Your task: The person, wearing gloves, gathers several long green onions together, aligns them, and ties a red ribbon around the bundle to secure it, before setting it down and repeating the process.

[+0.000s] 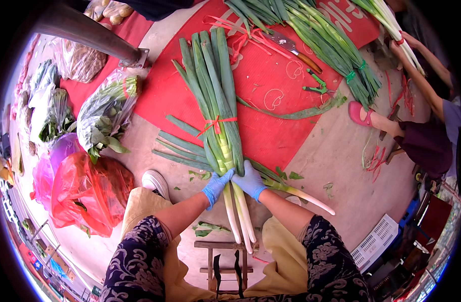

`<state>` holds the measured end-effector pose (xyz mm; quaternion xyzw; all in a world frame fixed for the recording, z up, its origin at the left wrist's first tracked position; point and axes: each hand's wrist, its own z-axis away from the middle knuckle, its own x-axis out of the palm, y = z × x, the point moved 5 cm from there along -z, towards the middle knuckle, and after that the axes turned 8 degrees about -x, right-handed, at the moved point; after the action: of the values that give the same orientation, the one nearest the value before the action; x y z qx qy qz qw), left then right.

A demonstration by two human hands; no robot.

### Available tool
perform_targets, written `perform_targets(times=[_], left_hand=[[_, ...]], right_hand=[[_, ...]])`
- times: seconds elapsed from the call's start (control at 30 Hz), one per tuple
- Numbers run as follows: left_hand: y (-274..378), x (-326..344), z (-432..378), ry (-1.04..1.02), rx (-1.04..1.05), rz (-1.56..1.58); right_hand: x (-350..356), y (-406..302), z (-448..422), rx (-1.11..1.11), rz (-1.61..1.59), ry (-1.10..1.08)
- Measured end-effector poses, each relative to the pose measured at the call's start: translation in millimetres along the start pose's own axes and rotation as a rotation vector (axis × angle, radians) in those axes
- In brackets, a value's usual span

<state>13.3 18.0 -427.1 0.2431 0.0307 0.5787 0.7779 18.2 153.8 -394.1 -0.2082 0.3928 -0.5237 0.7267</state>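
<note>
A bundle of large green onions (223,139) lies before me, green leaves pointing away and white stalks towards me. Red plastic tie (218,121) circles its leaves, knotted at the front. Both my hands, in blue gloves, grip the bundle below the tie: my left hand (217,187) from the left, my right hand (250,181) from the right, their thumbs nearly meeting. A loose green onion (306,197) slants out to the right beside my right hand. Several separate leaves (181,149) stick out at the left, partly under the bundle.
A red mat (268,139) holds a wooden-handled knife (290,47), green-handled pruning shears (318,83) and more tied green onions (328,45). Bagged vegetables (106,113) and a red plastic bag (89,192) stand left, near a metal post (94,36). Another person's hands (404,41) hold onions at upper right. A wooden stool (224,245) is below.
</note>
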Motion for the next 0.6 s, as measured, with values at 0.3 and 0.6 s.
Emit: perform_targets(times=[0.3,0.6], left_hand=[[34.2,-18.5,34.2,-0.312,0.063,0.244],[100.8,-50.5,-9.7,0.019,0.383,0.440]], right_hand=[[-5.8,-83.6,32.3,-0.597,-0.063,0.075],[-35.0,-131.0,-65.2,-0.705,0.032,-0.206]])
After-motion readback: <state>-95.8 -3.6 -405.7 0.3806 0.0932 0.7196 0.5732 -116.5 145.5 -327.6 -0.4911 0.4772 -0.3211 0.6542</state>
